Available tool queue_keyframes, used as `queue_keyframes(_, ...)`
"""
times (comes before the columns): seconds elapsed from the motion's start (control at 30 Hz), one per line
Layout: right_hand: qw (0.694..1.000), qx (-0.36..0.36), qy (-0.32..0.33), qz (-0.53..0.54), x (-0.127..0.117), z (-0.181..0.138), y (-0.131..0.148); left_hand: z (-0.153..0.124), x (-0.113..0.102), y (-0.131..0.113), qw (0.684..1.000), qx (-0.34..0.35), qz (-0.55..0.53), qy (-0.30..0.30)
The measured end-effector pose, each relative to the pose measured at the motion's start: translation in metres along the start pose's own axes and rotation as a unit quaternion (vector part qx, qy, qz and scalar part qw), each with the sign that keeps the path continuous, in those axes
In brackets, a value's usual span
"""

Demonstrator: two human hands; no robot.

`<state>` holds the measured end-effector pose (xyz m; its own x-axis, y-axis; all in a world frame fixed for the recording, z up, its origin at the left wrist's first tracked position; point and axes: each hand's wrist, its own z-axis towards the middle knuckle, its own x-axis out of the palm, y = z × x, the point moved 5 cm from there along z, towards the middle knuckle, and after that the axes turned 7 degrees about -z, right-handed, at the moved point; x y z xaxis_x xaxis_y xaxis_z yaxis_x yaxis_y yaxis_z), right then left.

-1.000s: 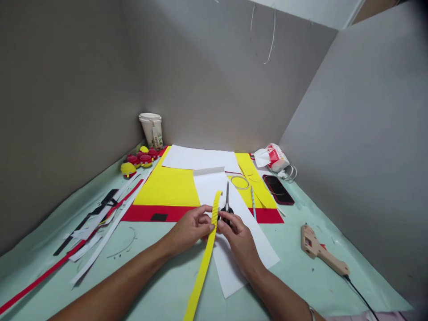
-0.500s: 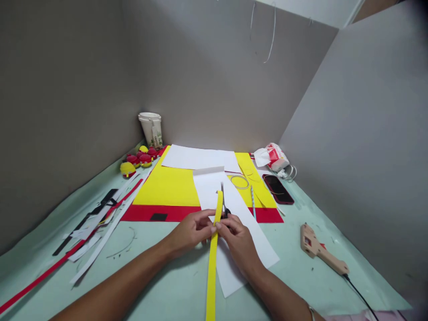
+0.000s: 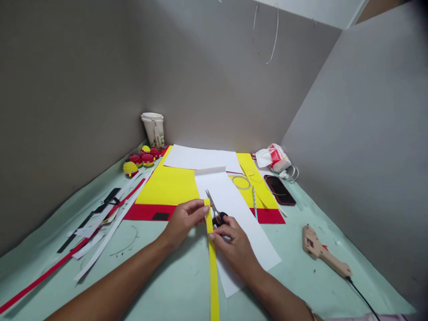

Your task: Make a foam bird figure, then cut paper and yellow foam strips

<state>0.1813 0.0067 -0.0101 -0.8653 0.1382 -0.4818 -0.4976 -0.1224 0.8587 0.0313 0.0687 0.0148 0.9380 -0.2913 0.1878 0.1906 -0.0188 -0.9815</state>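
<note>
A long yellow paper strip (image 3: 213, 272) runs from the bottom edge up between my hands, its upper part creased into fine ridges. My left hand (image 3: 185, 221) pinches the strip near its top end between thumb and fingers. Lower down, my right hand (image 3: 234, 243) pinches the same strip with thumb and forefinger. Black-handled scissors (image 3: 219, 218) hang from the right hand's fingers, blades slightly apart and pointing up and left beside the strip. Beneath the hands lies a white paper sheet (image 3: 247, 249).
Yellow and red sheets (image 3: 167, 187) lie behind. At left are paper scraps and a red strip (image 3: 50, 269), red-and-yellow balls (image 3: 130, 168) and paper cups (image 3: 154, 129). At right are a phone (image 3: 280, 189), a tissue pack (image 3: 279, 157), a pencil (image 3: 254, 203) and a glue gun (image 3: 324, 252).
My left hand has moved up and left to the strip's top end, while the right hand has slipped slightly lower. The scissors have tilted to the left.
</note>
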Motion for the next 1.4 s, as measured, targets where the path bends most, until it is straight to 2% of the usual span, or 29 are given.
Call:
queue_keyframes(0.17,1.000,-0.019,0.007,-0.010,0.002,0.000,0.002,0.002,-0.006,0.002,1.000,-0.012,-0.019,-0.016)
queue_keyframes(0.33,1.000,-0.004,0.005,-0.023,0.000,-0.001,0.003,0.003,-0.009,0.002,0.998,0.005,-0.045,-0.041)
queue_keyframes(0.67,0.999,0.014,0.031,-0.036,-0.001,-0.001,0.003,0.007,-0.019,0.003,0.992,0.015,-0.020,-0.120)
queue_keyframes(1.2,0.999,0.028,0.039,-0.013,-0.002,-0.001,0.004,0.010,-0.030,0.003,0.984,0.009,-0.018,-0.178)
queue_keyframes(1.4,0.999,0.030,0.037,-0.013,-0.002,-0.001,0.003,0.012,-0.032,0.006,0.983,0.004,-0.028,-0.180)
